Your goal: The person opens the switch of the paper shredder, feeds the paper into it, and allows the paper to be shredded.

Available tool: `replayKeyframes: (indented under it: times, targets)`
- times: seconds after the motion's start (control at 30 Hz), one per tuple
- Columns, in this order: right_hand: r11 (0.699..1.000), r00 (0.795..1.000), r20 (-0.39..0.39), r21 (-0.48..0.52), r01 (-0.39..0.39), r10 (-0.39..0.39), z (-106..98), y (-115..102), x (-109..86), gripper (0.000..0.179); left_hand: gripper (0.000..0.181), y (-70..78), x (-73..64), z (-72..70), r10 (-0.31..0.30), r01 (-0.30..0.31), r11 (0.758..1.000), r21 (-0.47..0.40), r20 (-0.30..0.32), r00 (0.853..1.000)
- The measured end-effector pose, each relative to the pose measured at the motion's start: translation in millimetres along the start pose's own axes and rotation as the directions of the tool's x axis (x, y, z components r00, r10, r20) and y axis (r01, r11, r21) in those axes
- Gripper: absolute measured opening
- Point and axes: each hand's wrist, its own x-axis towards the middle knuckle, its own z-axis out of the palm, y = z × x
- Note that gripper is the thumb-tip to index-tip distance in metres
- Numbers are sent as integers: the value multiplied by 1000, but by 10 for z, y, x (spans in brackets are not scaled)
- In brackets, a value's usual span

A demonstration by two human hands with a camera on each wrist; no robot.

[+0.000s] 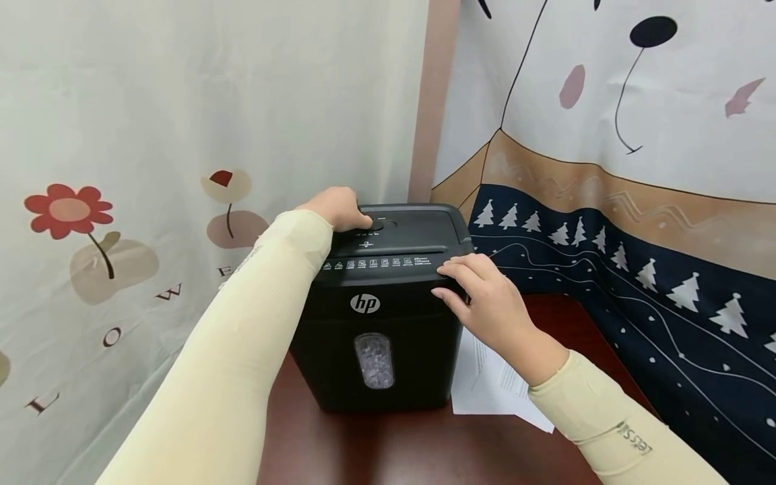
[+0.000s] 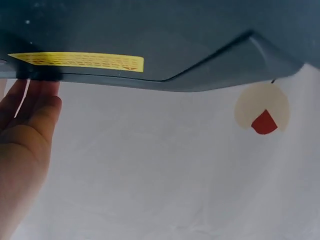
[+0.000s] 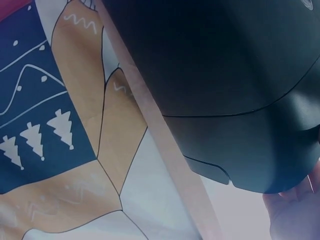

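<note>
A black paper shredder (image 1: 418, 350) with an hp logo stands upright on the table, its front window (image 1: 374, 362) showing shredded paper inside. My left hand (image 1: 337, 209) grips the far left edge of its top, with the thumb lying by a switch (image 1: 380, 224); the other fingers are largely hidden. In the left wrist view, a yellow label (image 2: 90, 60) is on the shredder near that hand's fingers. My right hand (image 1: 488, 296) rests at the front right corner of the top, its fingers loosely bent and touching the shredder.
Printed white sheets (image 1: 485, 384) lie on the reddish-brown table (image 1: 364, 451), right of the shredder. A white curtain (image 1: 151, 87) with flower prints hangs at the left and behind. On the right is a cloth (image 1: 636, 269) with tree prints.
</note>
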Motion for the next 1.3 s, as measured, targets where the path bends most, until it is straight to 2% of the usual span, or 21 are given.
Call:
replayKeyframes:
  times: [0.27, 0.83, 1.1, 1.3]
  targets:
    - [1000, 1000, 0, 0, -8, 8, -3, -22, -4, 33, 43, -21, -47, 1, 24, -24, 1000, 12, 0, 1000]
    - [1000, 1000, 3, 29, -4, 4, -15, -40, -33, 32, 46, -20, -108, -25, 32, -33, 999, 19, 26, 999]
    - [999, 1000, -18, 36, 11, -11, -3, -35, -15, 31, 50, -50, -168, -92, 43, -44, 998, 39, 35, 998]
    - [999, 999, -40, 50, 8, -6, -25, -31, -12, 30, 50, -83, -238, -134, 38, -39, 999, 14, 39, 998]
